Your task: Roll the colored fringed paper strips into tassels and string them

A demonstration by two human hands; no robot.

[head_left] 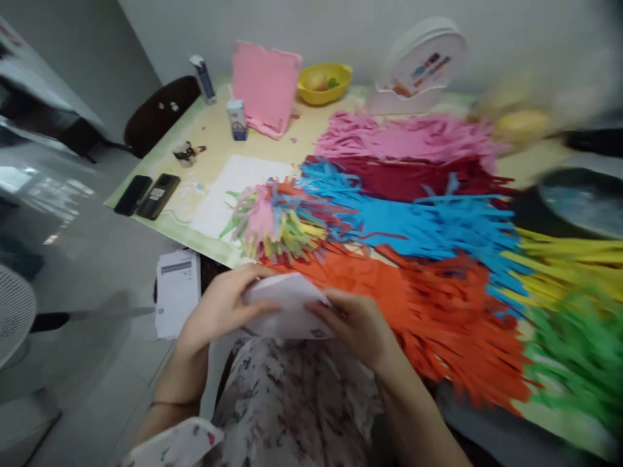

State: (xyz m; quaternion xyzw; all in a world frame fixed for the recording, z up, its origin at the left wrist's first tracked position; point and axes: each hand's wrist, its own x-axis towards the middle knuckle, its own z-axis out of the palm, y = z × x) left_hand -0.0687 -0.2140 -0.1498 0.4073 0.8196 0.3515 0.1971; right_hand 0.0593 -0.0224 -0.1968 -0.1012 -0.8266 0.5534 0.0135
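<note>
Between my hands, above my lap at the table's front edge, is a folded sheet of white paper [289,318] with small print near its lower right corner. My left hand [233,301] grips its left side, thumb lying across the face. My right hand [357,324] pinches the right side. Just beyond the paper lies a multicoloured pompom of fringed paper strips [277,220], partly on a white sheet [219,194]. Close to my right hand are fringed orange paper sheets [379,279], and blue fringed paper [394,217] lies behind them.
Dark red [389,178], pink [403,139], yellow [579,259] and green [579,350] fringed papers cover the right side. Two phones [158,196] lie at the left edge. Behind stand a small carton [237,120], a pink tablet case [265,87] and a yellow basket [324,97]. Printed sheets [178,295] sit lower left.
</note>
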